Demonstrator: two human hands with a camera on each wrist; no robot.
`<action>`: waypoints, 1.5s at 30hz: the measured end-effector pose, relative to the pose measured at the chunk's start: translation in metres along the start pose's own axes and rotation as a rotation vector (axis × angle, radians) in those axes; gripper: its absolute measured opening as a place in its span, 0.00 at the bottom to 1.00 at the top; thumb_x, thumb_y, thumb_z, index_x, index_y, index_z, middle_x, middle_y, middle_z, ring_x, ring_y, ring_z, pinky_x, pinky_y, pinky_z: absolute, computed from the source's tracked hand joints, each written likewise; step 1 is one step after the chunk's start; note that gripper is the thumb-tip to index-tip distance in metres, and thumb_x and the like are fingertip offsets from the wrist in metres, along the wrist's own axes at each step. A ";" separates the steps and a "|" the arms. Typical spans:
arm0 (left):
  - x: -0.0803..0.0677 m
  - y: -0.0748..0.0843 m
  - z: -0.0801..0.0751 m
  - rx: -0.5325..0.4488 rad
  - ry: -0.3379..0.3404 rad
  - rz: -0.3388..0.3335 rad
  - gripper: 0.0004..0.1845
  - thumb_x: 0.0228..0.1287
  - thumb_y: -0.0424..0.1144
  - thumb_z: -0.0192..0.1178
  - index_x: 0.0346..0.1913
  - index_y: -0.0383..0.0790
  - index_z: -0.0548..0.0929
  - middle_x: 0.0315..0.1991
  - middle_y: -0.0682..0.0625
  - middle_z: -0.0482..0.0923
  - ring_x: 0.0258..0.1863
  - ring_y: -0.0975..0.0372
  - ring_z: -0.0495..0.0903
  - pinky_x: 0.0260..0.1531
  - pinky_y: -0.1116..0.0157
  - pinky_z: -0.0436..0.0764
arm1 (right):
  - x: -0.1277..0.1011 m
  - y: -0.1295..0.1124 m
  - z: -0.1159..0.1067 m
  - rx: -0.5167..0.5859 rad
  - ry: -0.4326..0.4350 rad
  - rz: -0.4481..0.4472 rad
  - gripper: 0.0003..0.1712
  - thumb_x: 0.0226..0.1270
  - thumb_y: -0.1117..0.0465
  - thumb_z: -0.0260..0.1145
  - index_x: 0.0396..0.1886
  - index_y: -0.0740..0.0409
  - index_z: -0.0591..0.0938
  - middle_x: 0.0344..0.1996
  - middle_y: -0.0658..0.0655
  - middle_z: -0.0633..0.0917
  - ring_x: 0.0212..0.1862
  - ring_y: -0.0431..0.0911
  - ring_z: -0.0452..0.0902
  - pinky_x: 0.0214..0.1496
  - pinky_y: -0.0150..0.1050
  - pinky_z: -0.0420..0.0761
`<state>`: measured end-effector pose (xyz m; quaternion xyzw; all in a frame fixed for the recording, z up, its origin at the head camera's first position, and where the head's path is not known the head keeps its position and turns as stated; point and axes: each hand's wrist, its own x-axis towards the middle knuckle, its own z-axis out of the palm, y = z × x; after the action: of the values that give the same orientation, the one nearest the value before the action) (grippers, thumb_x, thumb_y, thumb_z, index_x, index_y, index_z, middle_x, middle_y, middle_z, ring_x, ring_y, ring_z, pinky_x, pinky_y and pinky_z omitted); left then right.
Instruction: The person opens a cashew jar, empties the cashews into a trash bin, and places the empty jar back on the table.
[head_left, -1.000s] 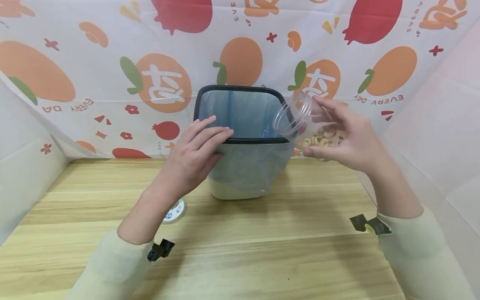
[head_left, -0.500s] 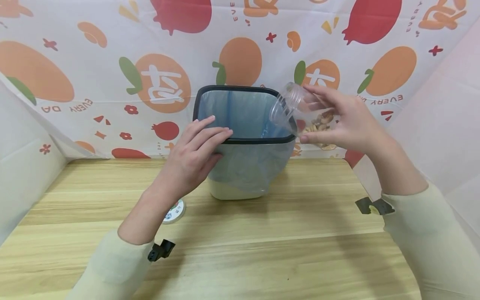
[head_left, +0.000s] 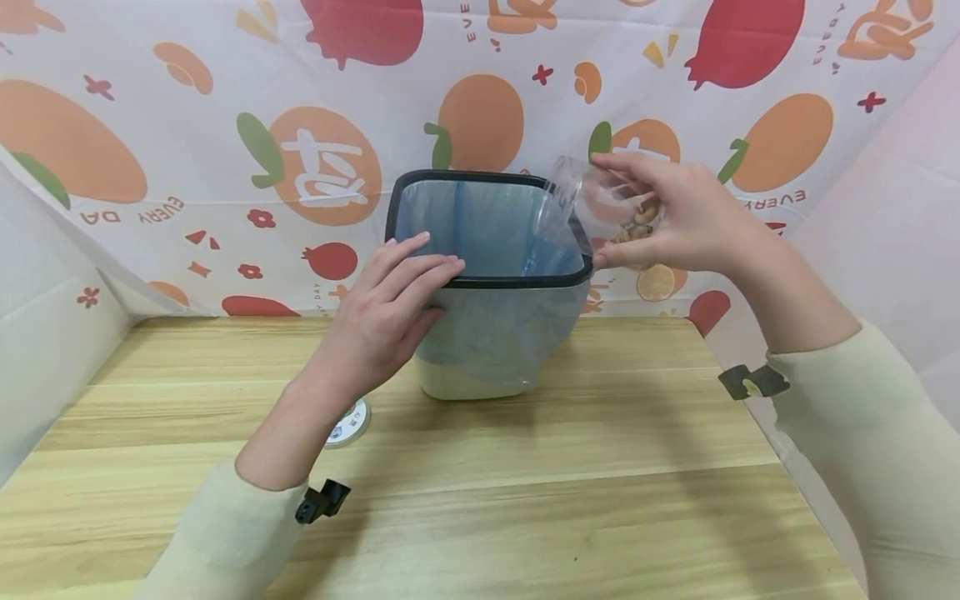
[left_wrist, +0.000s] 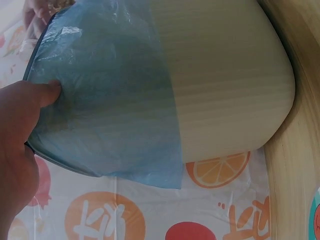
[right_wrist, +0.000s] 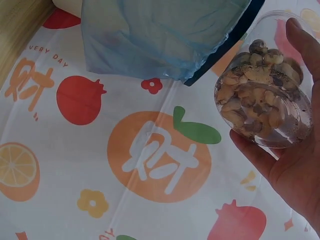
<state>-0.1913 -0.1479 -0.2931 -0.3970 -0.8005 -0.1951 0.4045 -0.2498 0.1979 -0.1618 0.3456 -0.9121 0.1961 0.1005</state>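
Note:
A pale trash can (head_left: 472,383) stands at the back of the table, lined with a translucent blue bag (left_wrist: 115,90) folded over its black rim (head_left: 517,283). My left hand (head_left: 386,308) grips the left front of that rim, thumb outside on the bag and fingers over the top. With my right hand (head_left: 667,217) I hold a clear plastic jar (head_left: 581,196) between thumb and fingers. The jar is tilted, its mouth over the can's right rim. Curved nuts (right_wrist: 257,95), like cashews, lie toward the jar's bottom end.
A round white printed lid (head_left: 351,423) lies on the wooden table (head_left: 525,517), partly hidden behind the left forearm. A fruit-patterned cloth (head_left: 337,75) hangs right behind the can. Pale side walls border the table.
My right hand has lifted and moved left with the jar, bringing the jar's mouth farther over the can's rim and tilting it more. My left hand has stayed in place.

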 end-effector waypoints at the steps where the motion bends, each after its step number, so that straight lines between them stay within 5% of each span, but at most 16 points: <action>1: 0.000 0.000 0.000 -0.002 0.000 0.000 0.34 0.54 0.25 0.72 0.65 0.39 0.76 0.61 0.44 0.78 0.70 0.45 0.66 0.69 0.43 0.63 | 0.001 0.000 0.000 -0.009 -0.003 -0.001 0.56 0.45 0.42 0.83 0.75 0.36 0.66 0.61 0.51 0.80 0.61 0.50 0.77 0.59 0.55 0.78; 19: -0.003 0.000 -0.002 -0.004 0.000 -0.010 0.34 0.53 0.24 0.72 0.66 0.40 0.76 0.62 0.45 0.78 0.70 0.46 0.66 0.70 0.42 0.62 | 0.026 -0.007 0.001 -0.197 -0.094 -0.119 0.57 0.46 0.39 0.81 0.76 0.41 0.65 0.64 0.51 0.79 0.61 0.49 0.76 0.48 0.45 0.74; 27: -0.003 0.000 -0.003 0.003 0.003 -0.008 0.34 0.53 0.25 0.72 0.66 0.40 0.76 0.62 0.45 0.78 0.70 0.46 0.66 0.68 0.41 0.64 | 0.033 -0.015 -0.003 -0.283 -0.168 -0.061 0.58 0.46 0.36 0.79 0.77 0.35 0.62 0.53 0.53 0.81 0.45 0.49 0.73 0.46 0.49 0.75; 45: -0.002 -0.001 0.002 -0.007 0.009 -0.007 0.32 0.56 0.24 0.70 0.65 0.40 0.76 0.61 0.44 0.78 0.71 0.47 0.66 0.70 0.42 0.61 | 0.041 -0.021 -0.008 -0.373 -0.259 -0.027 0.56 0.50 0.37 0.78 0.78 0.35 0.61 0.67 0.57 0.75 0.59 0.57 0.72 0.57 0.61 0.74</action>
<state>-0.1924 -0.1485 -0.2958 -0.3948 -0.7992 -0.2013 0.4061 -0.2658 0.1629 -0.1354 0.3554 -0.9332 -0.0231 0.0474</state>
